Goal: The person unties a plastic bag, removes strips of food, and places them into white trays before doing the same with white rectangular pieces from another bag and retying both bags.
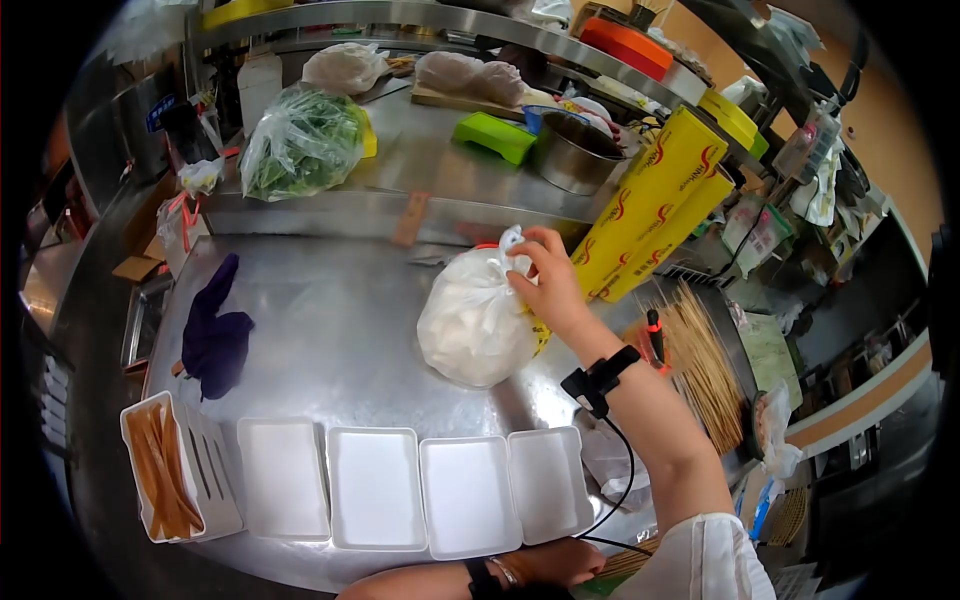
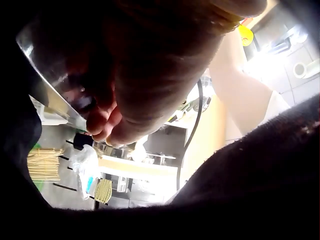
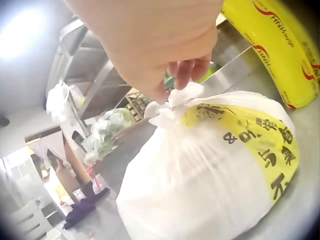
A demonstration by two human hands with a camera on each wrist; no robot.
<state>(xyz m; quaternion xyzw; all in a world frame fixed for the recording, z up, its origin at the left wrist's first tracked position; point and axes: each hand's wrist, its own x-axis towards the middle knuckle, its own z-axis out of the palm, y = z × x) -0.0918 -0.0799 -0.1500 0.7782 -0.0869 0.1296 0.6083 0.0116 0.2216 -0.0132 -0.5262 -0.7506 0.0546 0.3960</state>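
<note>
A full white plastic bag [image 1: 472, 325], tied at the top, sits on the steel worktable [image 1: 320, 300]. My right hand [image 1: 548, 280] pinches its knotted neck between thumb and fingers. In the right wrist view, the bag [image 3: 175, 185] shows a yellow printed band with dark characters, and the fingertips are right at the knot. My left hand [image 1: 562, 562] is low at the table's near edge, by the trays. Its fingers hang loosely curled in the left wrist view, with nothing visible in them.
White trays [image 1: 373, 490] line the near edge, beside a white basket [image 1: 215, 490] of brown strips. A purple cloth [image 1: 215, 330] lies left. Yellow boxes [image 1: 655, 205] and bamboo skewers [image 1: 705, 370] stand right. Bagged greens [image 1: 305, 145] and a metal pot [image 1: 575, 155] occupy the back shelf.
</note>
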